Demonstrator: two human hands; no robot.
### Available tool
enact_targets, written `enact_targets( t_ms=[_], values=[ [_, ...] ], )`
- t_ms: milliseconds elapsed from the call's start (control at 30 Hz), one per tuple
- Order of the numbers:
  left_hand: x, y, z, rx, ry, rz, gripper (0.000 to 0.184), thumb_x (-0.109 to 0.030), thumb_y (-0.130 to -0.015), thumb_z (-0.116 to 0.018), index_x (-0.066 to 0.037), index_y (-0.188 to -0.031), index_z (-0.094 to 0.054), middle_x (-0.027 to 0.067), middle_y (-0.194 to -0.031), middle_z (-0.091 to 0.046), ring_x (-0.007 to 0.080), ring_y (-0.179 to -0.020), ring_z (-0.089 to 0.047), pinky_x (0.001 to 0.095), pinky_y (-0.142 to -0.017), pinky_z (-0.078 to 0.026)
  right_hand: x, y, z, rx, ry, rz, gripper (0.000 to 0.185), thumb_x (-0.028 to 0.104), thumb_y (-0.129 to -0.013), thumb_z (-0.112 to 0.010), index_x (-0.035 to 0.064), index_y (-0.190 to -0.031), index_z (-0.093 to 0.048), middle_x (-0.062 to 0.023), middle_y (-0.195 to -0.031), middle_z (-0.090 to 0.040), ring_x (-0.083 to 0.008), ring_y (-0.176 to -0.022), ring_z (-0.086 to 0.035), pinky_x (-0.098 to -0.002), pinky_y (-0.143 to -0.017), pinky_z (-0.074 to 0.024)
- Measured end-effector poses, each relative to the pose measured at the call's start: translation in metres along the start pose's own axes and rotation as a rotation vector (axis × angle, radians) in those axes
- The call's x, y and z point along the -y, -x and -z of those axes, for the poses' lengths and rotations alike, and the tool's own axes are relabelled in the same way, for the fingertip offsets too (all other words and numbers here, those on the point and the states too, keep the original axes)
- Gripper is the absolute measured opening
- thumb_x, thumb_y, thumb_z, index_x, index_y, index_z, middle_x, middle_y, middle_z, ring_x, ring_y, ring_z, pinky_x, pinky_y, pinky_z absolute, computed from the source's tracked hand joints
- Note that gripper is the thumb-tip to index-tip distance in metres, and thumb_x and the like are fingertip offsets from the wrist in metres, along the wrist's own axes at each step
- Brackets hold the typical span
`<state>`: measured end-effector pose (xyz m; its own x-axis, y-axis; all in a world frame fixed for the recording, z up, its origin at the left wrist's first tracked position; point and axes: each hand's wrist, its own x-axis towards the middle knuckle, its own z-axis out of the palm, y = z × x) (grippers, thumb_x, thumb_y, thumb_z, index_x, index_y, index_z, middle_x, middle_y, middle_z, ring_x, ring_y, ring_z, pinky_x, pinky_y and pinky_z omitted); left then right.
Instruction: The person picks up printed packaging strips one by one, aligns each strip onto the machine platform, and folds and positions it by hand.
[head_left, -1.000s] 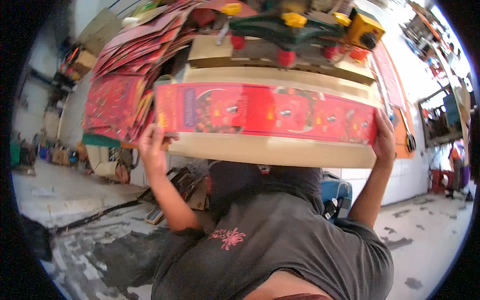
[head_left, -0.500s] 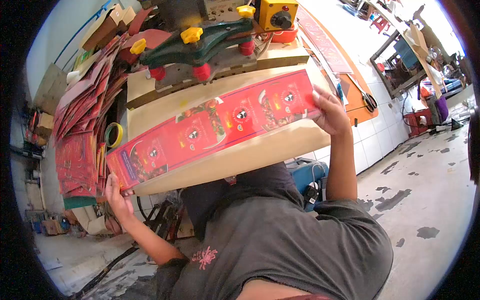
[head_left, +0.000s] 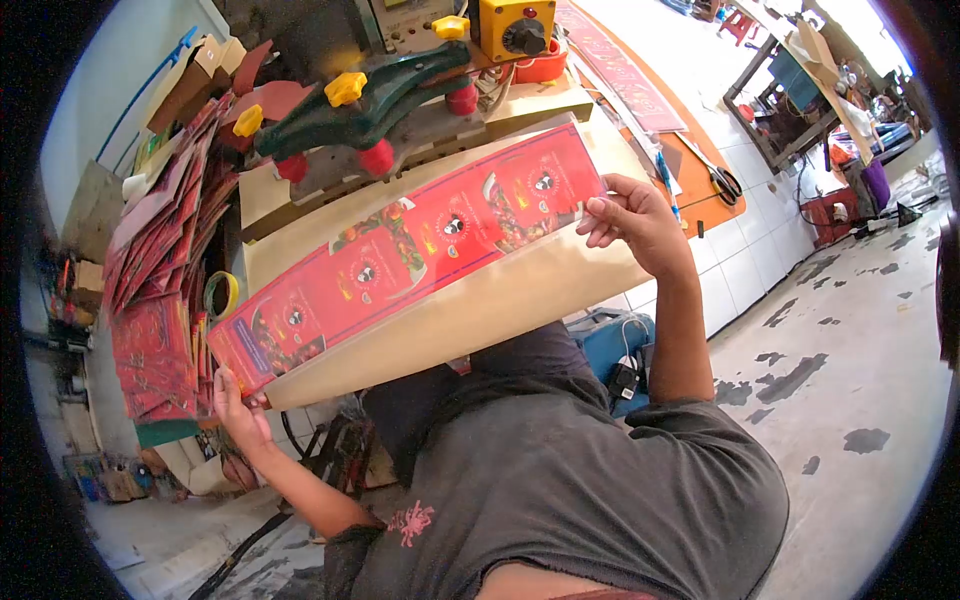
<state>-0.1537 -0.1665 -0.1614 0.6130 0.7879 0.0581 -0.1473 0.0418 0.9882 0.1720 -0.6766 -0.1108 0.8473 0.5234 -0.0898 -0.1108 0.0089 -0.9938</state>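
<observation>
A long red printed plastic strip (head_left: 440,240) with food pictures and round logos lies slanted over a pale board (head_left: 440,330). My left hand (head_left: 240,408) pinches the strip's lower left end, near the board's left corner. At the upper right end, my right hand (head_left: 635,222) holds the strip's corner between thumb and fingers. Behind the board is a machine with a dark green frame (head_left: 375,105), yellow knobs and red feet.
Stacked red printed sheets (head_left: 155,340) stand at the left, beside a yellow tape roll (head_left: 221,295). A yellow control box (head_left: 515,28) is at the back. Scissors (head_left: 722,180) lie on an orange surface (head_left: 712,212) at the right. A blue case (head_left: 597,345) sits below the board.
The view has turned, so the board and strip now appear slanted instead of nearly level. Both hands still hold the strip's ends; my right hand's fingers have shifted at its corner.
</observation>
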Motion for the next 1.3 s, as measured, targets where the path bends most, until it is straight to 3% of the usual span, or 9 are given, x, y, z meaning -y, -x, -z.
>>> enact_targets(
  t_ms=[367, 433, 533, 667, 800, 933, 1100, 1167, 1300],
  values=[
    [0.004, 0.006, -0.001, -0.065, -0.005, 0.044, 0.018, -0.028, -0.106, -0.060, -0.010, -0.108, -0.059, -0.0035, -0.086, -0.061, 0.0043, -0.061, -0.053, 0.0224, -0.052, -0.043, -0.005, 0.003, -0.002, -0.028, -0.052, 0.016, 0.044, 0.025, -0.098, -0.070, -0.0037, -0.130, -0.060, -0.0119, -0.084, -0.074, -0.0120, -0.065, -0.070, -0.0230, -0.062, -0.0561],
    [-0.002, 0.008, -0.013, 0.028, 0.016, -0.004, 0.016, -0.027, -0.106, -0.060, -0.011, -0.105, -0.058, -0.0035, -0.087, -0.062, 0.0038, -0.064, -0.054, 0.0225, -0.053, -0.044, -0.002, 0.005, -0.001, -0.016, -0.021, 0.051, 0.031, 0.023, -0.102, -0.065, -0.0005, -0.122, -0.063, -0.0101, -0.082, -0.074, -0.0112, -0.065, -0.070, -0.0221, -0.059, -0.0556],
    [0.001, 0.005, -0.010, 0.071, 0.039, -0.031, 0.017, -0.028, -0.106, -0.060, -0.011, -0.103, -0.057, -0.0034, -0.088, -0.063, 0.0035, -0.067, -0.056, 0.0224, -0.054, -0.045, 0.001, 0.007, 0.003, 0.011, 0.078, 0.019, 0.037, 0.032, -0.102, -0.065, -0.0003, -0.120, -0.063, -0.0086, -0.086, -0.073, -0.0126, -0.072, -0.072, -0.0225, -0.062, -0.0550],
    [0.004, 0.003, -0.011, 0.035, -0.013, -0.006, 0.018, -0.027, -0.106, -0.059, -0.009, -0.109, -0.060, -0.0013, -0.093, -0.067, 0.0054, -0.070, -0.061, 0.0230, -0.055, -0.048, -0.011, -0.001, 0.006, -0.158, 0.103, 0.053, 0.033, 0.035, -0.104, -0.061, 0.0028, -0.100, -0.067, 0.0033, -0.074, -0.060, -0.0068, -0.066, -0.060, -0.0246, -0.059, -0.0526],
    [0.003, -0.002, -0.029, 0.033, -0.225, -0.081, 0.025, -0.026, -0.106, -0.060, -0.002, -0.108, -0.064, -0.0018, -0.090, -0.065, 0.0044, -0.080, -0.057, 0.0256, -0.073, -0.048, -0.024, -0.011, 0.012, -0.178, 0.325, 0.087, 0.036, 0.035, -0.101, -0.066, 0.0023, -0.087, -0.068, 0.0043, -0.069, -0.056, -0.0050, -0.062, -0.053, -0.0228, -0.054, -0.0444],
    [0.002, -0.015, -0.030, 0.065, -0.432, -0.050, 0.029, -0.027, -0.105, -0.062, 0.001, -0.104, -0.066, -0.0026, -0.089, -0.063, 0.0044, -0.084, -0.053, 0.0255, -0.080, -0.045, -0.031, -0.019, 0.004, -0.274, 0.372, 0.014, 0.027, 0.028, -0.101, -0.068, 0.0031, -0.090, -0.069, 0.0061, -0.068, -0.057, -0.0011, -0.058, -0.049, -0.0215, -0.048, -0.0372],
    [0.015, -0.049, -0.045, 0.086, -0.636, -0.175, 0.030, -0.025, -0.105, -0.062, 0.003, -0.114, -0.067, -0.0058, -0.077, -0.046, 0.0053, -0.071, -0.037, 0.0253, -0.065, -0.034, -0.039, -0.044, 0.007, -0.439, 0.605, 0.139, 0.029, 0.026, -0.092, -0.076, -0.0006, -0.102, -0.069, -0.0072, -0.063, -0.062, -0.0121, -0.056, -0.057, -0.0314, -0.056, -0.0450],
    [0.003, -0.053, -0.068, 0.079, -0.727, -0.173, 0.031, -0.024, -0.104, -0.062, 0.002, -0.121, -0.066, -0.0050, -0.077, -0.046, 0.0059, -0.071, -0.038, 0.0253, -0.065, -0.035, -0.031, -0.050, 0.000, -0.464, 0.711, 0.187, 0.030, 0.026, -0.094, -0.072, 0.0053, -0.115, -0.068, -0.0117, -0.061, -0.063, -0.0182, -0.056, -0.060, -0.0352, -0.058, -0.0462],
    [0.003, -0.068, -0.092, 0.089, -0.807, -0.128, 0.040, -0.023, -0.103, -0.062, -0.004, -0.137, -0.062, 0.0056, -0.089, -0.061, 0.0126, -0.082, -0.053, 0.0280, -0.080, -0.045, -0.026, -0.068, 0.002, -0.442, 0.874, 0.201, 0.027, 0.029, -0.096, -0.069, 0.0110, -0.116, -0.069, -0.0120, -0.063, -0.065, -0.0248, -0.058, -0.063, -0.0394, -0.061, -0.0474]
  ],
)
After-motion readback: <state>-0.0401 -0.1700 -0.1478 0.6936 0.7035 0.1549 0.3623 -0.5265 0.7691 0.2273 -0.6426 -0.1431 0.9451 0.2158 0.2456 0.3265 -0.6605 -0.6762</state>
